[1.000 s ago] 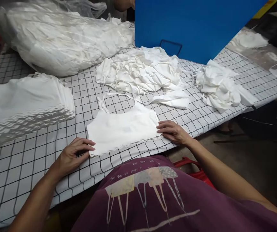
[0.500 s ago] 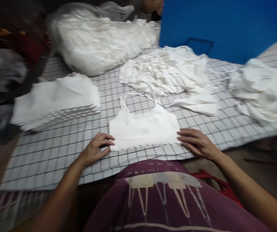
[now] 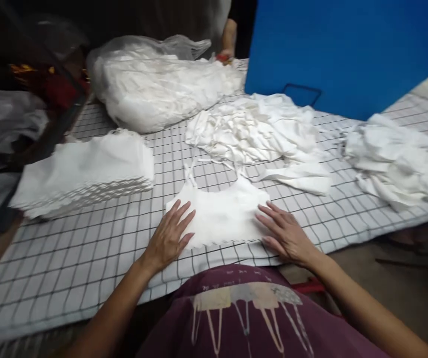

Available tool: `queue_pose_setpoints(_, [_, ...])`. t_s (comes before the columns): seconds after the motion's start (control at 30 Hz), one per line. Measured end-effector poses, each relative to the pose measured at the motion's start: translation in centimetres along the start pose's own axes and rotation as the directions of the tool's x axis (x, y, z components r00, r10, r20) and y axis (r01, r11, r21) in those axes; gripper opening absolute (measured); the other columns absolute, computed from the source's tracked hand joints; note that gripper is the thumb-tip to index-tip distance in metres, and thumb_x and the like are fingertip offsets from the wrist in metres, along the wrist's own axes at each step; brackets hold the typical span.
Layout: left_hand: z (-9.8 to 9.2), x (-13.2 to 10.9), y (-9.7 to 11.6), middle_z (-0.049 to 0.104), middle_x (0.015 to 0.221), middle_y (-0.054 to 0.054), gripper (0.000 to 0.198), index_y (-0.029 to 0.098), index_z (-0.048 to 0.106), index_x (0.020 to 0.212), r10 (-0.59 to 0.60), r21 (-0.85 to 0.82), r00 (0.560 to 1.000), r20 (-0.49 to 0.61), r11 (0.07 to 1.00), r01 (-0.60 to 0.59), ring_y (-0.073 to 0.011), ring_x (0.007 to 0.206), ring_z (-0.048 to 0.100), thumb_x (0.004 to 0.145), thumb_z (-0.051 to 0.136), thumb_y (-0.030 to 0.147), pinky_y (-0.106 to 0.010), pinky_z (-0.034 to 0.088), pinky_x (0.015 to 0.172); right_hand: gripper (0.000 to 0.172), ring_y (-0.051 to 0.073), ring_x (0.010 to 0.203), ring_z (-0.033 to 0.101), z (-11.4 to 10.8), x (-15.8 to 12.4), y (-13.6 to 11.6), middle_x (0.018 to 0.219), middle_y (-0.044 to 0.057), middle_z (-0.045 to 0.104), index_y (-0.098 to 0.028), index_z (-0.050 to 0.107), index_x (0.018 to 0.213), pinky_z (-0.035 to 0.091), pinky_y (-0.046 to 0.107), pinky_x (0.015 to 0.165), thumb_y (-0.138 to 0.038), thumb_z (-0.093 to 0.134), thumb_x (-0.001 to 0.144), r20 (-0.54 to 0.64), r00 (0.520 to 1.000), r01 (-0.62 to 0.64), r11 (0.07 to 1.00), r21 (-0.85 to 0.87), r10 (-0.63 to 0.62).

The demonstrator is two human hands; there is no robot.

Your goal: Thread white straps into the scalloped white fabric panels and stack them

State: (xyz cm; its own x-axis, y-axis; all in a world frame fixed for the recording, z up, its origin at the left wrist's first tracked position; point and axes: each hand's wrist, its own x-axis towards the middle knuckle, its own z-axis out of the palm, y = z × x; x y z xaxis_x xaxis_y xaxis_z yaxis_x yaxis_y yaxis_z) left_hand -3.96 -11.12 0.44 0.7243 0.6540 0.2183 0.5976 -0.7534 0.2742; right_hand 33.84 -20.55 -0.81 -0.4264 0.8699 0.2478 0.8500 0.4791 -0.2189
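Note:
A white strappy top [image 3: 221, 214] lies spread out before me, its thin straps pointing away and its hem towards my body. My left hand [image 3: 171, 233] rests flat on its left side with the fingers spread. On the right side, the fingers of my right hand [image 3: 283, 231] lie stretched out over the fabric edge. Neither hand grips the cloth. To the left sits a neat stack of white garments [image 3: 90, 171]. Just beyond the top is a loose heap of white garments [image 3: 254, 127], with one folded strip of cloth at its near side.
A checked cloth [image 3: 117, 253] covers the table. At the back stand a clear plastic bag [image 3: 157, 84] full of white fabric and a large blue panel [image 3: 340, 49]. Another crumpled white pile [image 3: 400, 159] lies at right. Another person's hand [image 3: 228, 52] shows behind the bag.
Both hands have moved from the top's lower corners inward and up onto its sides, with fingers now flat and spread. Another person's forearm shows more at the back. The view has tilted up slightly.

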Motion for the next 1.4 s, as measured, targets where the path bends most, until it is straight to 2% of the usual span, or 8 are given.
queue_pose_setpoints(0.2, [1.6,0.8,-0.7,0.028,0.162,-0.012,0.067,0.024,0.017,0.158,0.01,0.158,0.995,0.099,0.987,-0.026,-0.0355,0.151,0.018,0.1,0.045,0.042,-0.06,0.036,0.114,0.068,0.028,0.152,0.017,0.9,-0.3,-0.1,0.164,0.007,0.021,-0.026,0.016,0.159,0.026,0.051,0.12,-0.048,0.041,0.101,0.195,0.971,-0.133,0.99,-0.04,0.138])
queue_pose_setpoints(0.4, [2.0,7.6,3.2,0.05,0.148,-0.013,0.043,0.016,0.046,0.141,0.149,0.057,0.989,0.009,0.987,-0.149,-0.0291,0.148,0.029,0.102,0.043,0.033,-0.051,0.044,0.114,0.054,0.027,0.145,0.036,-1.2,0.3,0.5,0.156,0.01,0.04,-0.028,0.034,0.153,0.038,0.048,0.113,-0.038,0.045,0.101,0.068,0.98,-0.199,0.963,0.183,0.189])
queue_pose_setpoints(0.53, [4.5,14.5,5.7,0.054,0.144,-0.014,0.038,0.01,0.053,0.133,0.341,-0.055,0.94,0.024,0.939,-0.34,-0.0289,0.145,0.036,0.102,0.042,0.028,-0.044,0.042,0.116,0.028,0.021,0.111,0.062,-3.9,4.4,2.0,0.121,0.009,0.064,-0.026,0.062,0.123,0.053,0.036,0.091,-0.034,0.05,0.099,-0.09,0.937,-0.284,0.885,0.369,0.338])
queue_pose_setpoints(0.67, [6.8,18.1,5.8,0.05,0.147,-0.015,0.045,0.011,0.047,0.138,0.384,-0.115,0.922,0.049,0.919,-0.376,-0.0288,0.146,0.034,0.099,0.048,0.035,-0.046,0.036,0.119,0.024,0.017,0.081,0.063,-4.6,11.1,3.4,0.095,0.006,0.066,-0.022,0.068,0.1,0.051,0.029,0.068,-0.038,0.051,0.098,-0.054,0.895,-0.379,0.817,0.435,0.444])
queue_pose_setpoints(0.83, [8.0,18.4,4.8,0.053,0.143,-0.013,0.047,0.015,0.051,0.134,0.357,-0.149,0.932,0.067,0.927,-0.345,-0.0277,0.139,0.042,0.098,0.049,0.044,-0.044,0.034,0.119,0.023,0.017,0.077,0.058,-0.7,19.0,5.5,0.094,0.005,0.064,-0.02,0.067,0.091,0.044,0.031,0.071,-0.042,0.067,0.085,0.018,0.814,-0.556,0.77,0.312,0.581])
queue_pose_setpoints(1.0, [8.2,18.1,4.6,0.051,0.145,-0.011,0.053,0.016,0.049,0.139,0.337,-0.141,0.939,0.075,0.935,-0.324,-0.0256,0.139,0.041,0.1,0.04,0.051,-0.041,0.027,0.121,0.02,0.016,0.072,0.053,2.4,22.1,7.4,0.079,0.003,0.06,-0.019,0.057,0.073,0.038,0.028,0.066,-0.032,0.073,0.072,0.102,0.726,-0.665,0.658,0.353,0.68])
queue_pose_setpoints(1.1, [8.1,18.2,4.6,0.047,0.15,-0.011,0.057,0.014,0.049,0.141,0.346,-0.138,0.935,0.083,0.933,-0.333,-0.0263,0.142,0.037,0.101,0.037,0.052,-0.039,0.023,0.122,0.021,0.013,0.06,0.049,2.3,22.4,8.2,0.064,0.0,0.056,-0.02,0.051,0.071,0.037,0.026,0.057,-0.035,0.065,0.076,0.206,0.708,-0.684,0.585,0.435,0.675])
queue_pose_setpoints(1.4, [8.7,18.3,4.5,0.037,0.158,-0.008,0.06,0.015,0.048,0.145,0.336,-0.179,0.933,0.13,0.933,-0.312,-0.0298,0.15,0.023,0.099,0.039,0.053,-0.042,0.02,0.123,0.043,0.008,0.052,0.041,-1.0,24.7,9.4,0.069,0.001,0.059,-0.018,0.055,0.091,0.029,0.022,0.047,-0.055,0.069,0.073,0.418,0.686,-0.702,0.388,0.597,0.596])
